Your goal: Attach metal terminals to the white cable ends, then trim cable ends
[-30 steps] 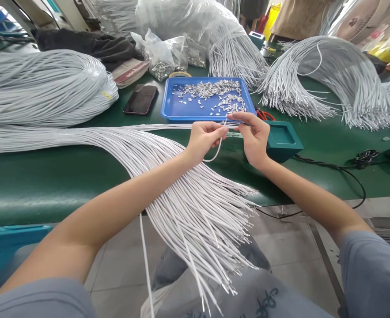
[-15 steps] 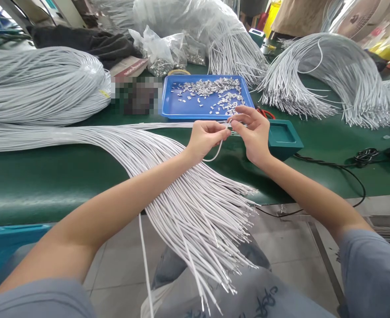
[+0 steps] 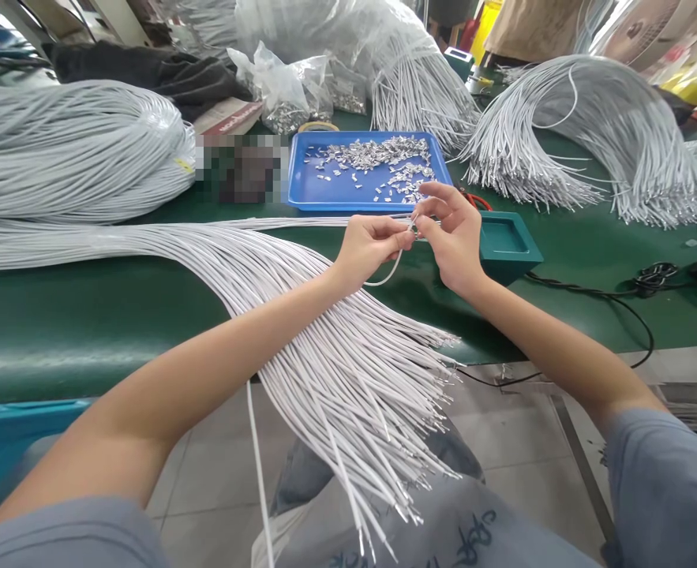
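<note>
White wire, in the head view, bends just in front of a blue tray, pinched near its end between the left hand's thumb and fingers; the right hand has its thumb and forefinger at the tip, other fingers lifted, and I cannot tell whether they grip anything. Small metal pieces lie loose in the tray, heaped toward its far side and scattered at the right. Behind it a clear plastic bag holds metal bits, and a green box with a recessed top sits beside the right hand.
</note>
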A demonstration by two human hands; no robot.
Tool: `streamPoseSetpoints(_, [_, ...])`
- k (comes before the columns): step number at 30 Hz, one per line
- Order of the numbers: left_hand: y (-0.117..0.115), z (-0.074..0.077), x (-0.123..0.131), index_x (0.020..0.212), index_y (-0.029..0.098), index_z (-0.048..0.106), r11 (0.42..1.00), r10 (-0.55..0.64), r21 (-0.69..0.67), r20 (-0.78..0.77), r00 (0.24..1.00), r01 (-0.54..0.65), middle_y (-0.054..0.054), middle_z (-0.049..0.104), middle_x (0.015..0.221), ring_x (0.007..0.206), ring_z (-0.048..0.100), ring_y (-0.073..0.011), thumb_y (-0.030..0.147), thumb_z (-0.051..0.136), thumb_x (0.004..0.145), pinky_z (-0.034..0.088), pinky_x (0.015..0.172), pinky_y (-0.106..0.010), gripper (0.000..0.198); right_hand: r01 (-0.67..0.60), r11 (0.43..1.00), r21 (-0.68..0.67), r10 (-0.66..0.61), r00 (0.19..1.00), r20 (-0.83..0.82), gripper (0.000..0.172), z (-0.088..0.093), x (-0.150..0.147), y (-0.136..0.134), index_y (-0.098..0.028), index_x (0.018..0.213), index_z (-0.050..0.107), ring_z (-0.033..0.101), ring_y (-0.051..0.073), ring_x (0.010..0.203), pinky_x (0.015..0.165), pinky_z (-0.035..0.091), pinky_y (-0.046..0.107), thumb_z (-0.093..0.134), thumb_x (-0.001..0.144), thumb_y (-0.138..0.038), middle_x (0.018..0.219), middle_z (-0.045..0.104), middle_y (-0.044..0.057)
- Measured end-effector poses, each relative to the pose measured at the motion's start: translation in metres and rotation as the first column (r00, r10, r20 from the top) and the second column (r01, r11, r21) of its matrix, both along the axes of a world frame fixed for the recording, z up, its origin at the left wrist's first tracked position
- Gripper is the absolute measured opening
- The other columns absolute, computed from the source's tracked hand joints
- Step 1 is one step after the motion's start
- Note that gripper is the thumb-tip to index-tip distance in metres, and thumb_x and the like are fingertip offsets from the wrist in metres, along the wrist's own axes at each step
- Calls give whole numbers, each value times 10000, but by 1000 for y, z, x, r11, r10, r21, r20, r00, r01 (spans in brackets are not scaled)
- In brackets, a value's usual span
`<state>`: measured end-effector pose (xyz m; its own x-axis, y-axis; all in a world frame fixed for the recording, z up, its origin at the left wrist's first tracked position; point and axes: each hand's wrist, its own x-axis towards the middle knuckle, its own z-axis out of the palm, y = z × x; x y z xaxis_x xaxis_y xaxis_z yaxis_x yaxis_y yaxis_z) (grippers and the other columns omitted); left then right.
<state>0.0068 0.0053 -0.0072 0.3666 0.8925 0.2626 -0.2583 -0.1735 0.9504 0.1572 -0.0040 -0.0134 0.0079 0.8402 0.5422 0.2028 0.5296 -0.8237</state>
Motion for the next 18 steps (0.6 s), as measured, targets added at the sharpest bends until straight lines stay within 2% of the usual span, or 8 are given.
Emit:
streamPoseSetpoints(7, [0, 2, -1, 641, 148, 721, 1000, 17, -17, -8, 1000, -17, -21, 654, 606, 479, 473, -54, 529, 864, 576, 362, 446, -196, 412, 81, 995, 57, -84, 994, 64, 252, -7, 4, 8, -310, 1134, 601, 649, 180, 932, 778, 602, 365, 549, 888, -327, 974, 662, 9])
streamPoseSetpoints(13, [0, 2, -2, 659, 144, 722, 1000, 14, -8, -28, 999, -14, -27, 656, 613, 482, 474, -57, 517, 849, 618, 356, 448, -204, 397, 55, 997, 62, -56, 998, 14, 224, -3, 3, 5, -311, 1097, 614, 669, 188, 1006, 754, 618, 347, 547, 898, -389, 1002, 689, 9])
streamPoseSetpoints(18, [-1, 3, -1, 638, 144, 717, 1000, 22, -4, -18, 1000, -22, -12, 637, 586, 476, 470, -56, 506, 884, 554, 351, 449, -208, 407, 35, 991, 132, -36, 999, 3, 232, -1, 1, 1, -318, 1074, 621, 674, 184, 968, 768, 607, 350, 611, 876, -438, 946, 687, 2])
